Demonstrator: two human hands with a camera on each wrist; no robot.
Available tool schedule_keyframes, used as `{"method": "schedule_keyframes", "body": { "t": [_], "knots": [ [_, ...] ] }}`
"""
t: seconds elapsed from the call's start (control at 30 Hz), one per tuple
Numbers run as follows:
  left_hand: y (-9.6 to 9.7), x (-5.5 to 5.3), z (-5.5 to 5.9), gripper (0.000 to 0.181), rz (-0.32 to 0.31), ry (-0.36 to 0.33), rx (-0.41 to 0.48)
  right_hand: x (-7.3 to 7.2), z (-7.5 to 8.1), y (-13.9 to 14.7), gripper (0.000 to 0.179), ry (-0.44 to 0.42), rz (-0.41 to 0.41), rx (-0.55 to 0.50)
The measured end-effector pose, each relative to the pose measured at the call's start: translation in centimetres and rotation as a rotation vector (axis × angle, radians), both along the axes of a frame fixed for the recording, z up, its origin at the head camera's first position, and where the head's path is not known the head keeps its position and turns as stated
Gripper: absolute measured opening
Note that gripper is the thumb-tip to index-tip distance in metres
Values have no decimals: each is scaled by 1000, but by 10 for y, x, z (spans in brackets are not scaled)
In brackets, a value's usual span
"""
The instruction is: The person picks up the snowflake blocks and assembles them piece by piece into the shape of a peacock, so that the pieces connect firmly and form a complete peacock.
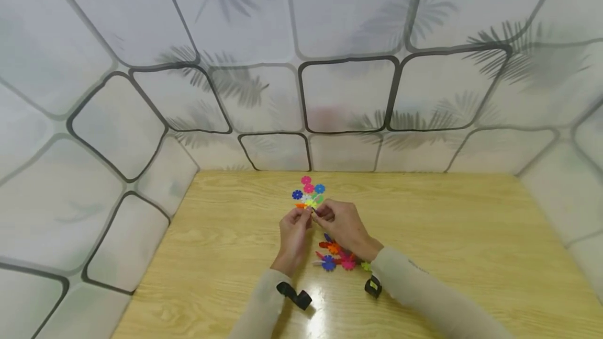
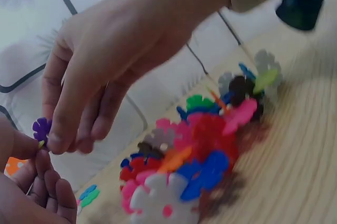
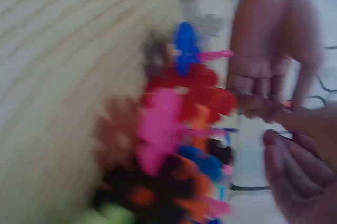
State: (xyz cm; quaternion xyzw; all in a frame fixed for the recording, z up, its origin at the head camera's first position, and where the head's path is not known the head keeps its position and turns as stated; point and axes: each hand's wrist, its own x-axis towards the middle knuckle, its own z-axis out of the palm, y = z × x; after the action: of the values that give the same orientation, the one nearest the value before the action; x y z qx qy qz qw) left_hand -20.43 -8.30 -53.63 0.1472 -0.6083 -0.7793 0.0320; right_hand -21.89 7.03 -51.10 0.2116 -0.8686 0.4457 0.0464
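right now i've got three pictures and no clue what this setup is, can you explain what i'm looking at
There is no machine here: a person works with two bare hands. The wide picture comes from a camera on the head, looking forward and down. The other two come from cameras worn on the wrists, one each, so they look tilted and close.

On the wooden table lies a colourful cluster of flower-shaped pieces, with a smaller group farther from the person.

The right hand pinches a small purple piece in its fingers. The left hand meets it, seeming to pinch a yellow piece that is mostly hidden.
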Motion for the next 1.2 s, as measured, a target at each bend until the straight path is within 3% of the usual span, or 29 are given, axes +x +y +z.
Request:
{"method": "schedule_keyframes", "body": {
  "t": [0.17,0.27,0.33,0.43,0.5,0.63,0.8,1.0,1.1,1.2],
  "knots": [
    [-11,-2,-7,15,-48,79,-151,-19,22,18,21,-184,258,234],
    [-17,-2,-9,14,-102,125,-299,-42,31,27,15,-217,378,337],
    [-22,-1,-10,14,-138,153,-404,-57,34,30,11,-207,403,374],
    [-27,-1,-12,14,-181,193,-528,-79,33,32,12,-180,383,419],
    [-33,-4,-20,14,-214,219,-602,-90,29,31,14,-185,350,441],
    [-39,-2,-24,16,-291,289,-751,-106,12,26,36,-208,281,477],
    [-38,1,-17,10,-342,385,-913,-117,-9,18,52,-216,256,551],
    [-39,2,-12,9,-380,433,-1031,-117,-6,8,35,-159,225,649],
    [-42,0,-18,9,-370,524,-1055,-114,0,8,23,-183,193,575],
    [-48,-6,-35,10,-357,596,-1047,-111,2,10,15,-221,164,428]
  ]
}}
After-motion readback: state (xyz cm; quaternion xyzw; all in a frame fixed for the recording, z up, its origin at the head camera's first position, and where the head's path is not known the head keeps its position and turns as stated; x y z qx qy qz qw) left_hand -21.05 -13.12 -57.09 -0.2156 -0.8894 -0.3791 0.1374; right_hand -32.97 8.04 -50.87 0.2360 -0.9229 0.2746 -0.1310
